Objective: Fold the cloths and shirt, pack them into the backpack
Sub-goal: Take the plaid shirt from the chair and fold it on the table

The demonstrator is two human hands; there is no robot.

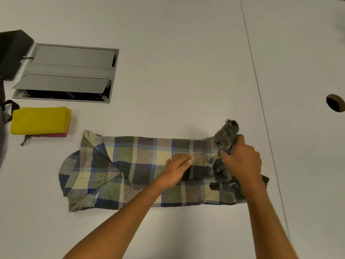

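Two bare forearms reach in from the near edge toward the plaid shirt [141, 169], which lies as a long band across the white table [186, 62], its sides already turned in and its collar end far out to the left of both hands. The left hand [177, 170] lies flat on the cloth near the middle of the band, fingers straight and pressing down; it seems to act as an anchor and to mark the line where the next fold should fall. Just to its right, the right hand [241, 161] is curled round the bunched hem end, gripping a gathered wad of fabric raised off the table, probably so that end can be carried over the flat hand toward the collar. The grip takes in several layers, so the fold may come out lumpy unless it is smoothed.

Well to the left of the left hand and farther from the person, the folded cloths [40, 121] sit stacked, yellow on top with pink beneath, apparently finished and waiting. Beyond them a dark shape at the left edge is likely the backpack [4, 116], though little of it shows. A metal cable hatch [69, 71] is set into the table behind the stack.
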